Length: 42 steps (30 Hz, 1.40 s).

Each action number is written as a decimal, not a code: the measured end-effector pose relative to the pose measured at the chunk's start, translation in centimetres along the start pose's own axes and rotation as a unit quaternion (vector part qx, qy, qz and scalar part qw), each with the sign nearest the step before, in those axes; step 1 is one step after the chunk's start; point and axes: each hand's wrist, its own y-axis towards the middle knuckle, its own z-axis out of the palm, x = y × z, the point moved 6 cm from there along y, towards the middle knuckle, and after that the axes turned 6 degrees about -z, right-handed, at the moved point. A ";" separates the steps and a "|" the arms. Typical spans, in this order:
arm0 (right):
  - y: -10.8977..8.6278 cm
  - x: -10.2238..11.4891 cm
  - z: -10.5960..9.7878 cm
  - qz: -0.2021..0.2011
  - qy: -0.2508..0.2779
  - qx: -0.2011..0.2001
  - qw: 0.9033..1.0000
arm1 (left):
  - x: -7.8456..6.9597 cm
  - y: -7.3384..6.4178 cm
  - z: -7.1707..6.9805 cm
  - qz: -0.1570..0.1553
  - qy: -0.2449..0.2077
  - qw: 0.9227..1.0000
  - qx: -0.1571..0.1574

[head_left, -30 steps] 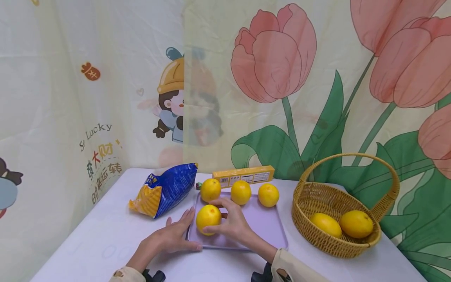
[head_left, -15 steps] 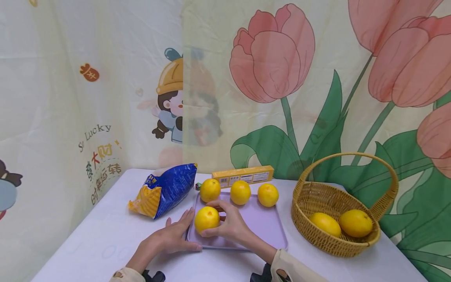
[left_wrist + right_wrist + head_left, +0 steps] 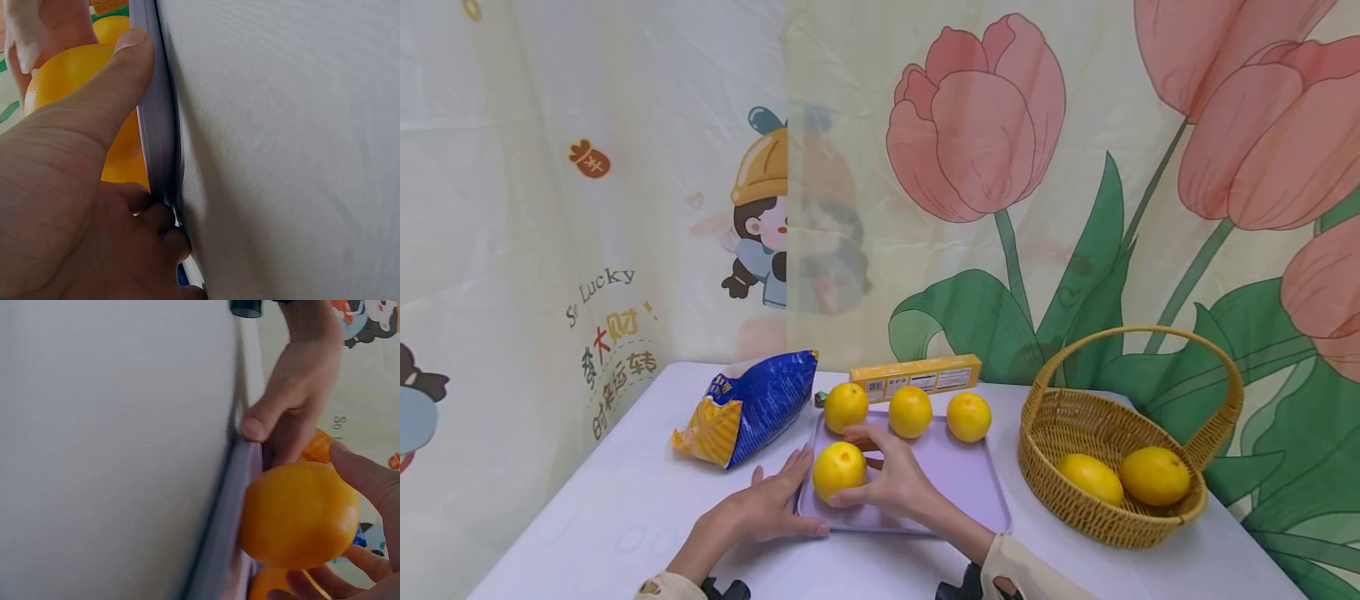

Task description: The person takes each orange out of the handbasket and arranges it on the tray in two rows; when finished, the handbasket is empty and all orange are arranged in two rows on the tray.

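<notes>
An orange [image 3: 838, 472] is at the front left corner of a lilac tray [image 3: 958, 479]. Curved around it is my right hand [image 3: 895, 477], thumb at its front and fingers at its far side; in the right wrist view the thumb tip lies close to the peel. My left hand [image 3: 763, 504] rests against the tray's left front corner with fingers extended, its thumb on the front rim. Three more oranges line the tray's back edge: a left one [image 3: 846, 408], a middle one [image 3: 911, 412] and a right one [image 3: 969, 417].
A wicker basket [image 3: 1030, 454] with a tall handle holds two yellow fruits [image 3: 1155, 476] on the right. Behind the tray lies a yellow box [image 3: 917, 375]. To the left is a blue and yellow snack bag [image 3: 771, 404], with a small dark wrapped item [image 3: 820, 400] beside it.
The front orange has shifted slightly left and toward the front with my right hand around it. My left hand has stayed at the tray corner.
</notes>
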 end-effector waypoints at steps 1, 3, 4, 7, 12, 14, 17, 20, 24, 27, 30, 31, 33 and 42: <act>0.0 0.1 -0.3 -0.002 0.000 0.000 1.000 | -0.1 0.0 0.0 -0.001 0.003 1.000 -0.001; 0.0 0.4 -0.9 -0.006 -0.002 -0.001 1.000 | -0.3 -0.2 -0.1 -0.001 0.004 1.000 -0.007; -0.1 0.5 -1.3 -0.007 -0.003 -0.003 1.000 | -0.4 -0.2 -0.1 -0.002 0.004 1.000 -0.007; -0.4 1.1 -2.5 -0.012 0.001 -0.008 1.000 | -0.4 -0.2 -0.1 -0.004 -0.001 1.000 -0.003; -1.5 2.6 -5.1 -0.034 0.011 -0.022 0.999 | -0.1 0.1 0.1 -0.002 -0.004 1.000 0.009; -2.1 3.4 -6.4 -0.047 0.012 -0.025 0.999 | -0.2 0.1 0.1 0.006 -0.003 1.000 0.004; -3.4 4.6 -8.4 -0.062 0.008 -0.016 0.998 | -0.4 0.0 -0.1 0.012 0.002 1.000 -0.005; -4.8 6.0 -10.9 -0.079 -0.027 0.015 0.996 | -0.7 0.0 -0.2 0.010 0.010 1.000 -0.012; -6.4 7.4 -14.5 -0.090 -0.076 0.073 0.990 | -0.8 0.0 -0.3 0.001 0.018 1.000 -0.011; -7.1 7.6 -17.0 -0.078 -0.083 0.107 0.988 | -0.5 -0.1 -0.4 -0.005 0.017 1.000 -0.012; -7.8 7.3 -19.0 -0.064 -0.081 0.130 0.986 | -0.3 -0.3 -0.6 -0.004 0.012 1.000 -0.015; -8.0 7.1 -19.7 -0.058 -0.080 0.135 0.986 | -0.3 -0.4 -0.6 -0.002 0.010 1.000 -0.015; -8.5 6.5 -21.0 -0.046 -0.082 0.140 0.986 | -0.3 -0.4 -0.6 0.008 0.006 1.000 -0.015; -10.6 1.0 -26.1 0.069 -0.049 0.186 0.979 | -0.1 -0.4 -0.1 -0.004 0.002 1.000 -0.011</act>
